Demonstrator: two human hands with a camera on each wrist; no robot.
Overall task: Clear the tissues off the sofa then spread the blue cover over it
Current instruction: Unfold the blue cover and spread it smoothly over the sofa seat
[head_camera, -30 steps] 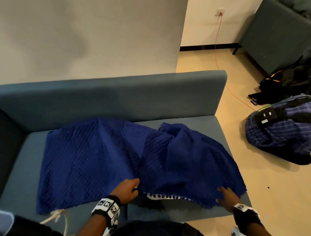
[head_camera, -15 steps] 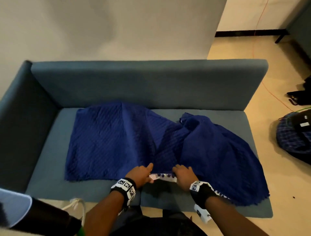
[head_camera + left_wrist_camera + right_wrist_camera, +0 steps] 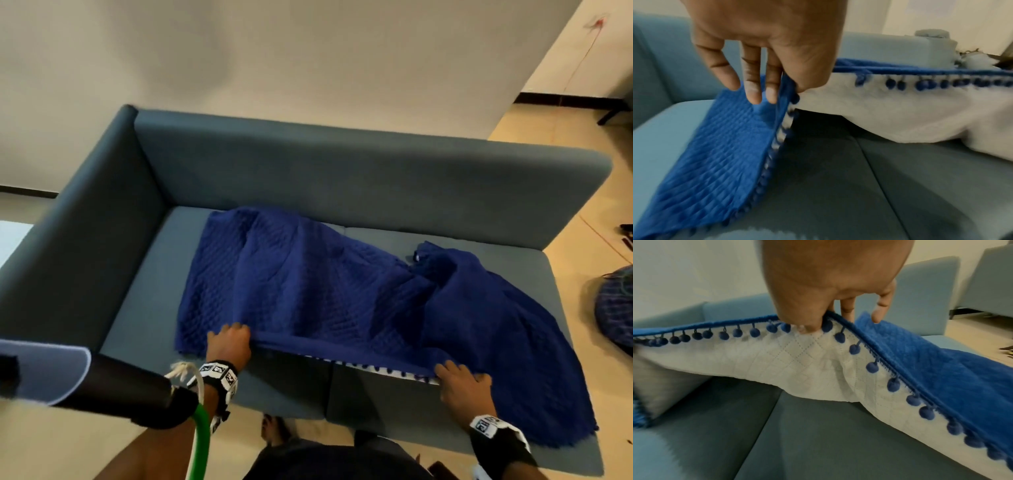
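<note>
Now, both hands on the near hem of the blue cover (image 3: 308,291), lifted just off the sofa (image 3: 342,178) seat. Left hand (image 3: 228,346) pinching the pom-pom edge between thumb and fingers; right hand (image 3: 462,380) likewise, thumb under, fingers on top. Set well apart, likely to pull the hem taut. Right half bunched and rumpled. No tissues visible anywhere on the seat.
</note>
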